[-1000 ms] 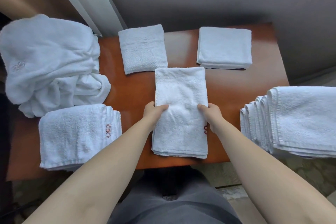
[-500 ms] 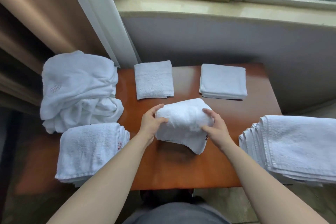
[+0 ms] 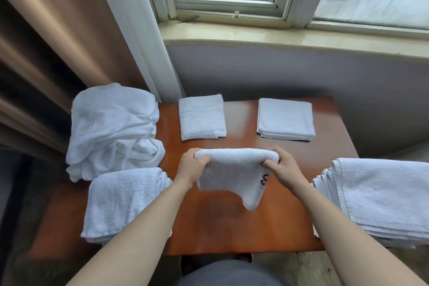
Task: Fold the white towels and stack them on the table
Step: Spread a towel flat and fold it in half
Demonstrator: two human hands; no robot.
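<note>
A white towel [image 3: 234, 174] hangs folded over above the middle of the brown table [image 3: 232, 227]. My left hand [image 3: 192, 166] grips its left end and my right hand [image 3: 282, 166] grips its right end, both with curled fingers. A loose corner droops toward the table on the right side, and a dark embroidered mark shows near my right hand. Two folded white towels lie at the table's back: one at the back left [image 3: 202, 116], one at the back right [image 3: 286, 119].
A folded towel pile [image 3: 125, 199] sits at the front left, with a crumpled white robe [image 3: 111, 130] behind it. A stack of flat white towels [image 3: 376, 197] overhangs the table's right edge. A wall, windowsill and curtain stand behind the table.
The towel lay flat on the table with my hands at its sides; both hands have lifted it and folded it over. The camera has tilted upward, showing the window.
</note>
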